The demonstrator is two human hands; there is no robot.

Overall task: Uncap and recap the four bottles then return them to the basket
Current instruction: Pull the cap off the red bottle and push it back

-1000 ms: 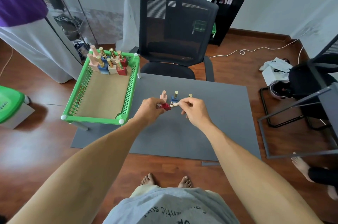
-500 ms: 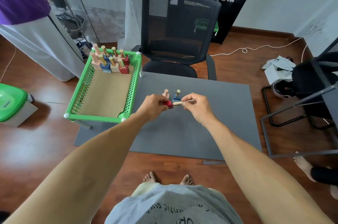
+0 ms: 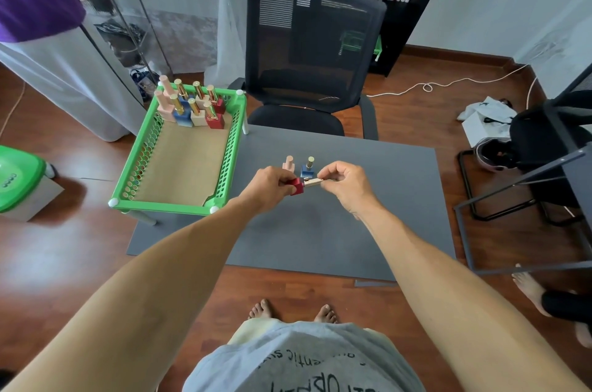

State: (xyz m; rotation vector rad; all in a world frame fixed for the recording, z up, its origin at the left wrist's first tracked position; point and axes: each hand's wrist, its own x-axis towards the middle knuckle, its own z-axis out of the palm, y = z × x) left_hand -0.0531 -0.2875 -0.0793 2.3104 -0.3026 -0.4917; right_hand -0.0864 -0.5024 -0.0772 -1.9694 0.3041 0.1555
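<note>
My left hand [image 3: 268, 184] grips a small red bottle [image 3: 297, 185], held sideways above the grey mat [image 3: 368, 225]. My right hand [image 3: 345, 184] pinches its gold cap [image 3: 313, 182], which sits against the bottle's neck. Just behind my hands a pink bottle [image 3: 289, 164] and a blue bottle with a gold cap [image 3: 308, 168] stand upright on the mat. A green basket [image 3: 228, 164] lies to the left, with several more capped bottles [image 3: 192, 106] standing in its far end.
A black mesh office chair [image 3: 312, 55] stands behind the mat. A black metal frame [image 3: 525, 199] rises on the right, with another person's foot [image 3: 528, 287] near it. A green and white container [image 3: 19, 180] sits on the wood floor at far left.
The gold cap has closed in on the red bottle between my hands; a third item seen behind my right hand a second ago is now hidden. The view shifted slightly.
</note>
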